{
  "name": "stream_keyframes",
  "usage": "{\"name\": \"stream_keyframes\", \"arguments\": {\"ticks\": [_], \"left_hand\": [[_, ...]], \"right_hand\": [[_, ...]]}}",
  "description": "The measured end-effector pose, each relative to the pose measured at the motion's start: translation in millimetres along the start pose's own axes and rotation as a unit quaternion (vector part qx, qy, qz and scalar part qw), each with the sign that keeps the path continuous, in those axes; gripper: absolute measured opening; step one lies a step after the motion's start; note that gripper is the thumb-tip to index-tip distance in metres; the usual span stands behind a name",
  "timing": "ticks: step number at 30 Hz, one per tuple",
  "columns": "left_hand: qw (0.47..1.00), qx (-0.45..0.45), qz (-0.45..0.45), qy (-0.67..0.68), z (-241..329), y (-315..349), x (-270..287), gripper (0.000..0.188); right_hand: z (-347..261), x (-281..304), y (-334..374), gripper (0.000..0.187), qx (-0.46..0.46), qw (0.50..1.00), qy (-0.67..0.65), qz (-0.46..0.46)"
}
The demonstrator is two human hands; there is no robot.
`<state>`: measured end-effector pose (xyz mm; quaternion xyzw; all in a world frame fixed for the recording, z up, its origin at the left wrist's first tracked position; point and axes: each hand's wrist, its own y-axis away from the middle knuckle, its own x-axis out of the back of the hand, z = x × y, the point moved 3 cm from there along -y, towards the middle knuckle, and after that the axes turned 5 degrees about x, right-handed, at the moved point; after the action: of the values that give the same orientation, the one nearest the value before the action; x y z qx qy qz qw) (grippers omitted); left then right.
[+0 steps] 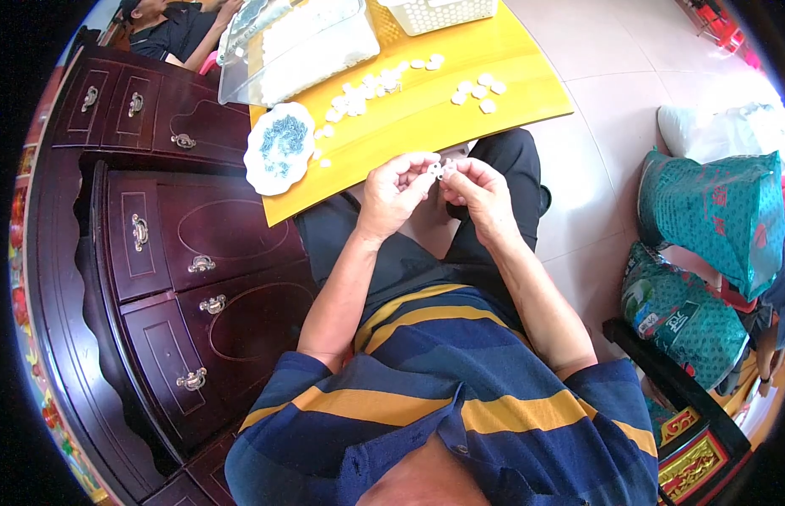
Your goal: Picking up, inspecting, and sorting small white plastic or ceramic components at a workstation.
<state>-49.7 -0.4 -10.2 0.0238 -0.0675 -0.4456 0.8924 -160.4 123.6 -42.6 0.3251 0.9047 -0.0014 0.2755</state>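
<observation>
L of my feed is taken up by a dk red-brown wood cabinet, drawer fronts w/ raised oval moulding & metal handles. Ahead I've got a yellow wood table, its R corner jutting over the floor, which is pale tiles w/ thin joints. On my R, two teal bags sit together nr a whitish bag. Below them I see dk wood furniture w/ a red-&-gold carved panel. Bright light washes out my R rim & puts a soft sheen on the tiles. Far L edge shows a multicol. patterned strip; can't tell if wall or floor. Red stuff top R is too blurred to ID.
</observation>
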Motion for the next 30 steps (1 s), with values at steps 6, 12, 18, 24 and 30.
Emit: {"name": "stream_keyframes", "arguments": {"ticks": [6, 12, 18, 24, 30], "left_hand": [[0.998, -0.024, -0.027, -0.058, 3, -2, 1, 0.024], [0.994, -0.015, -0.06, -0.091, 11, -2, 5, 0.022], [0.987, -0.033, -0.066, -0.143, 22, 0, -2, 0.039], [0.887, -0.224, 0.058, -0.399, 32, 3, -21, 0.037], [0.877, -0.246, 0.052, -0.41, 34, 2, -22, 0.025]], "right_hand": [[3, -1, 0, 0.01, 0.001, 1.0, 0.006, -0.005], [4, -1, 0, 0.012, 0.004, 1.0, 0.004, -0.026], [11, 1, -2, 0.013, -0.005, 1.0, -0.022, -0.018], [13, 0, -2, 0.012, -0.031, 0.997, -0.078, 0.001], [16, 7, -1, 0.012, -0.074, 0.99, -0.12, -0.001]]}}
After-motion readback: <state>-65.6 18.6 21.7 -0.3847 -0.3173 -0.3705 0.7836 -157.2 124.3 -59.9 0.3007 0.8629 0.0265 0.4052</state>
